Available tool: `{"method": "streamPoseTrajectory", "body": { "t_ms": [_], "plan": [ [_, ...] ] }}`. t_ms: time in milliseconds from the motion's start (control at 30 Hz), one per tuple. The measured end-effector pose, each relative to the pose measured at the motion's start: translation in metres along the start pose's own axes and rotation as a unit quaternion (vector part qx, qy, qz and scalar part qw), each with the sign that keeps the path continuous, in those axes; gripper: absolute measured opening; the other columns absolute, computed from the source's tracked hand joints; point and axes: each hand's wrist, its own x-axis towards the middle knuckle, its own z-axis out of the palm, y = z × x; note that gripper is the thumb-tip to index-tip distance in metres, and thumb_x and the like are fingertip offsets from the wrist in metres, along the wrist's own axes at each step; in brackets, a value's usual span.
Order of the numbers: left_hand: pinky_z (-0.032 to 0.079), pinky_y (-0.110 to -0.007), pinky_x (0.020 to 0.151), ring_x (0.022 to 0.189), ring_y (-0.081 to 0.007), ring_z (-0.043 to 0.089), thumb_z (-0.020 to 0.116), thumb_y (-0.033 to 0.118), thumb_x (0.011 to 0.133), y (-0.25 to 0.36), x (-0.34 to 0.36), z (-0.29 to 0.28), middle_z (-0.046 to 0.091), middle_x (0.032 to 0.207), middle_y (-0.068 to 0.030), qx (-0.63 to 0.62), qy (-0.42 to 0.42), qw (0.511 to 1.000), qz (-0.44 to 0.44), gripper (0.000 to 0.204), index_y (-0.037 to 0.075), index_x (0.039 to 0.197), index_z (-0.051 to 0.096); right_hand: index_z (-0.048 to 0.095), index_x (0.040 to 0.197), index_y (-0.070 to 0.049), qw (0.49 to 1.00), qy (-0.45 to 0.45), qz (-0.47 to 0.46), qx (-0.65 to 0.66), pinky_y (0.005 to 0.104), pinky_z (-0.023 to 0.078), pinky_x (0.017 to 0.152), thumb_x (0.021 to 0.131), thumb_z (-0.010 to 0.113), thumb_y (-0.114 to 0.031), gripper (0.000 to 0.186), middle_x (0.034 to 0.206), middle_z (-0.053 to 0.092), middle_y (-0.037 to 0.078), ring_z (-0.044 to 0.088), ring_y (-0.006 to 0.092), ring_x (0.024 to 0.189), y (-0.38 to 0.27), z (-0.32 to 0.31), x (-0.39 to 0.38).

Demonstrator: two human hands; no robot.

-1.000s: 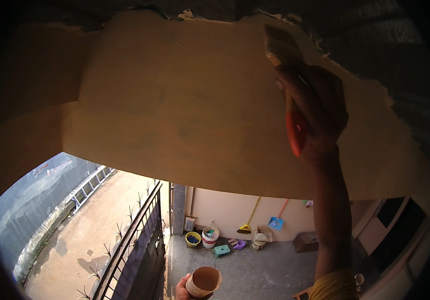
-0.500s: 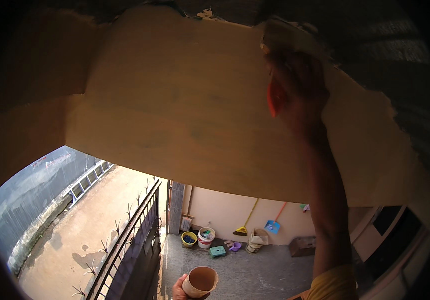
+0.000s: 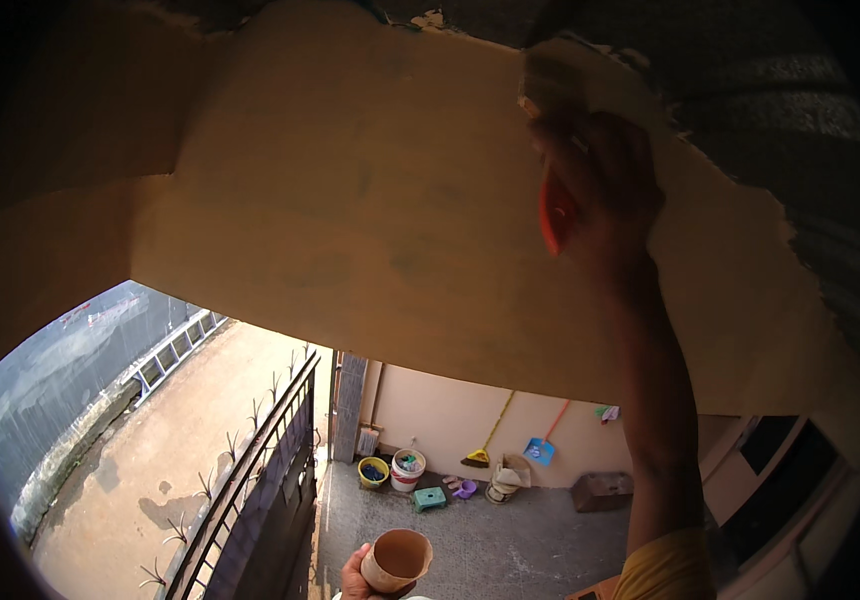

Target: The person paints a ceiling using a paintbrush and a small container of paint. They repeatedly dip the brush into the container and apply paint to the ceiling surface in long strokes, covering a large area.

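My right hand [image 3: 605,180] is raised high against the tan wall panel [image 3: 370,180], its fingers wrapped round a paintbrush with a red handle [image 3: 555,215]. The brush's head [image 3: 550,85] is in deep shadow and lies against the panel near its ragged upper edge. Low in the view, my left hand [image 3: 355,575] grips a round, tan-brown cup [image 3: 397,560] from its left side. The cup's mouth faces up, and its inner wall is brown; what lies at its bottom I cannot make out.
A dark corrugated roof [image 3: 790,100] meets the panel's top. Below stand a spiked metal gate [image 3: 250,480], a yellow bucket [image 3: 373,472], a white bucket [image 3: 408,470], a green stool [image 3: 429,498] and a brown box [image 3: 602,491]. A ladder [image 3: 175,352] lies by the outer wall.
My right hand and the brush have shifted slightly downward along the panel. The cup in my left hand sits slightly higher and further left in view. The whole view has shifted a little.
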Motion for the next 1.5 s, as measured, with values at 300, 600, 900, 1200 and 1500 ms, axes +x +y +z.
{"method": "streamPoseTrajectory", "body": {
  "t_ms": [300, 600, 900, 1200, 1500],
  "plan": [
    [0.054, -0.054, 0.091, 0.116, -0.0316, 0.064, 0.05, 0.051, 0.095, -0.001, -0.001, -0.002, 0.067, 0.126, -0.0072, 0.0, -0.006, 1.0, -0.003, 0.049, 0.019, 0.131, 0.061, 0.072, 0.105, -0.02, 0.998, -0.042, -0.036, -0.038, 0.032, 0.058, 0.069, 0.069, 0.074, -0.008, 0.038, 0.101, 0.067, -0.002, 0.065, 0.0217, 0.094, 0.005, -0.003, 0.005],
    [0.055, -0.054, 0.091, 0.116, -0.0311, 0.065, 0.05, 0.051, 0.096, -0.003, -0.005, -0.006, 0.068, 0.125, -0.007, -0.011, -0.01, 1.0, 0.002, 0.049, 0.019, 0.131, 0.061, 0.07, 0.102, -0.02, 0.999, -0.013, -0.039, -0.026, 0.0312, 0.059, 0.069, 0.064, 0.075, -0.01, 0.04, 0.106, 0.066, -0.001, 0.065, 0.0227, 0.099, -0.011, -0.025, -0.003],
    [0.054, -0.054, 0.092, 0.116, -0.0309, 0.065, 0.051, 0.051, 0.096, 0.0, -0.01, -0.002, 0.068, 0.124, -0.0069, -0.011, -0.013, 1.0, 0.007, 0.049, 0.019, 0.131, 0.061, 0.071, 0.108, -0.019, 0.997, -0.059, -0.057, -0.009, 0.0338, 0.059, 0.076, 0.067, 0.074, -0.013, 0.042, 0.106, 0.067, 0.002, 0.068, 0.024, 0.095, -0.015, -0.028, -0.015],
    [0.054, -0.054, 0.092, 0.116, -0.0309, 0.065, 0.051, 0.051, 0.096, -0.002, -0.012, 0.0, 0.068, 0.124, -0.0068, -0.016, -0.012, 1.0, 0.004, 0.049, 0.019, 0.131, 0.061, 0.075, 0.11, -0.001, 0.814, 0.189, 0.424, 0.349, 0.0264, 0.057, 0.067, 0.088, 0.076, -0.001, 0.022, 0.105, 0.073, 0.009, 0.072, 0.0176, 0.088, 0.025, -0.041, 0.004],
    [0.054, -0.054, 0.093, 0.116, -0.0308, 0.064, 0.051, 0.05, 0.096, 0.0, -0.013, 0.002, 0.068, 0.125, -0.0068, -0.015, -0.015, 1.0, 0.007, 0.049, 0.019, 0.131, 0.061, 0.072, 0.11, 0.005, 0.79, 0.171, 0.406, 0.426, 0.0251, 0.055, 0.063, 0.087, 0.075, 0.001, 0.024, 0.101, 0.074, 0.008, 0.072, 0.016, 0.08, 0.057, -0.003, 0.014]
  ]
}}
